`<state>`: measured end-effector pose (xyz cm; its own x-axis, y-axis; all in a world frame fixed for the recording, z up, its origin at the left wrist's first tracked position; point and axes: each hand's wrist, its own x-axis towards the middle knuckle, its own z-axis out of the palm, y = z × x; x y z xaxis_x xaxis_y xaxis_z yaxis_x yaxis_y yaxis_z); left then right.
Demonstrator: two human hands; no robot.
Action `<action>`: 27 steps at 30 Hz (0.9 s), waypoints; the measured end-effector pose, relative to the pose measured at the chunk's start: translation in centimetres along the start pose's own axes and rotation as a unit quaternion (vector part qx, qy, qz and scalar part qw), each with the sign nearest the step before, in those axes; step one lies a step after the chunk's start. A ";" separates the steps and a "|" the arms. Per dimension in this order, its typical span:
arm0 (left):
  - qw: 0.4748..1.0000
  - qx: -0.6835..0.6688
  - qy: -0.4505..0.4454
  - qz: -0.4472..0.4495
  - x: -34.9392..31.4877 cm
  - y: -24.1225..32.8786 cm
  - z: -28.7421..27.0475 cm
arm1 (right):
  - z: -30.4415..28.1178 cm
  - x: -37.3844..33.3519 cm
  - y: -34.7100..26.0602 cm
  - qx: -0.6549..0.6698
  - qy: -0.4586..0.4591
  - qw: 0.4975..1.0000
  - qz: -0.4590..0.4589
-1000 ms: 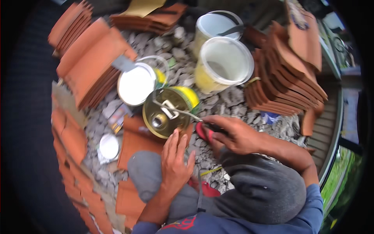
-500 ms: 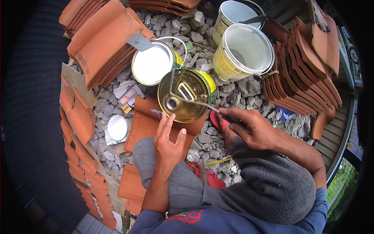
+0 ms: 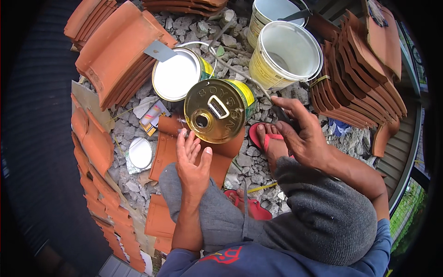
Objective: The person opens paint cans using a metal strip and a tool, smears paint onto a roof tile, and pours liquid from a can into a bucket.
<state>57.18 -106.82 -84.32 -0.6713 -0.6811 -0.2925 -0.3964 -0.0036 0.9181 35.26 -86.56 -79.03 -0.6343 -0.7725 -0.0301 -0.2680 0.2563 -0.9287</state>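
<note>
A gold-topped metal can point(image 3: 221, 131) with a yellow and green side stands on an orange roof tile point(image 3: 161, 154). Its lid has a handle point(image 3: 218, 107) and a round opening point(image 3: 201, 121), dark inside. Beside the can's near left edge, my left hand point(image 3: 194, 171) is open, fingers stretched and thumb apart. A small pale bit near its fingertips is too blurred to name. My right hand point(image 3: 304, 136) grips the dark handle of a bent metal rod point(image 3: 242, 74), like a bare paint roller frame. The rod angles up and left, off the can.
Behind the can sits an open can of white paint point(image 3: 177, 74), a flat grey blade point(image 3: 160, 51) over its rim. Two pale buckets point(image 3: 288, 51) stand at the back right. Stacked roof tiles point(image 3: 115, 51) flank the rubble point(image 3: 249, 177). A white round lid point(image 3: 140, 153) lies left.
My right hand has lifted the rod off the can's top and swung its end up and away. The opening's silvery middle now looks dark. My left fingers have shifted slightly left.
</note>
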 end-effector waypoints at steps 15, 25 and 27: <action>0.956 0.284 0.021 -0.072 1.1 -2.1 -5.2 | -1.3 -1.8 7.2 -0.092 -0.011 0.992 0.089; 0.972 0.013 0.095 0.214 -0.8 0.5 -5.7 | -5.1 -14.8 20.7 -0.260 -0.022 0.965 0.020; 0.950 0.054 0.090 0.294 -1.5 4.6 -5.1 | -6.1 -16.7 21.2 -0.275 -0.045 0.958 0.066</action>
<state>59.57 -109.49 -78.32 -0.6827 -0.6560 0.3219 -0.0545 0.4851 0.8728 35.75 -64.68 -96.00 -0.6302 -0.7530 -0.1892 -0.5471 0.6036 -0.5799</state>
